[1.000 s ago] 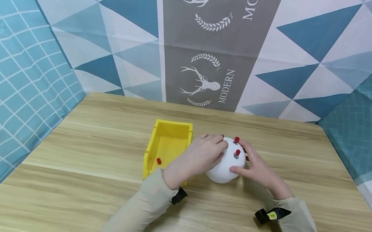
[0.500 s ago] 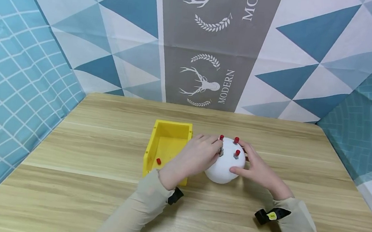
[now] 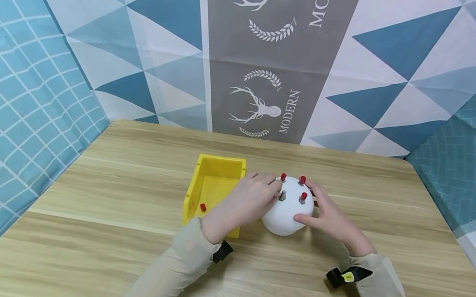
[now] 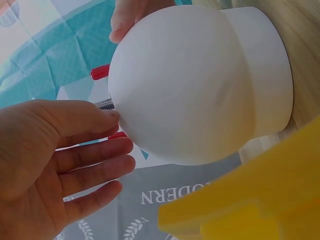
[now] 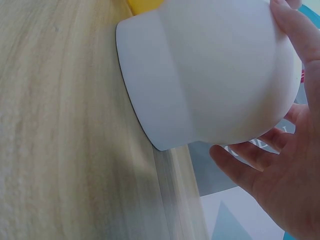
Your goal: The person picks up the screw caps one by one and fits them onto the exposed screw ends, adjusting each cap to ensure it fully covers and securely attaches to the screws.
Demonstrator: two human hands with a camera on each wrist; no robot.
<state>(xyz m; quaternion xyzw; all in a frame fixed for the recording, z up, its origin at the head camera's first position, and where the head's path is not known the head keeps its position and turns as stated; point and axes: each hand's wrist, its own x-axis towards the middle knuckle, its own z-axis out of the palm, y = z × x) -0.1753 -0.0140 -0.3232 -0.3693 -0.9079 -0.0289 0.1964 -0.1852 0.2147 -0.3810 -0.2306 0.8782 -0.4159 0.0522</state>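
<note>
A white dome (image 3: 281, 222) on a short round base stands on the table, with threaded metal studs on its top. Red caps (image 3: 304, 196) sit on three of them; the front-left stud (image 3: 283, 196) shows bare metal. My left hand (image 3: 246, 198) is beside that stud, and in the left wrist view its thumb tip overlaps the foot of the bare threaded stud (image 4: 105, 104). The other left fingers are extended. My right hand (image 3: 330, 217) holds the dome from the right, thumb at the front and fingers behind; the right wrist view shows its fingers (image 5: 237, 167) along the curved wall.
Left of the dome is a yellow bin (image 3: 190, 197), partly hidden by my left forearm. A loose red cap (image 3: 203, 207) lies inside it. The wooden table (image 3: 127, 194) ends at a patterned backdrop (image 3: 266, 93).
My left hand has drawn back to the left from over the dome's top, uncovering the bare stud and the capped one behind it. The right hand and the dome have stayed put.
</note>
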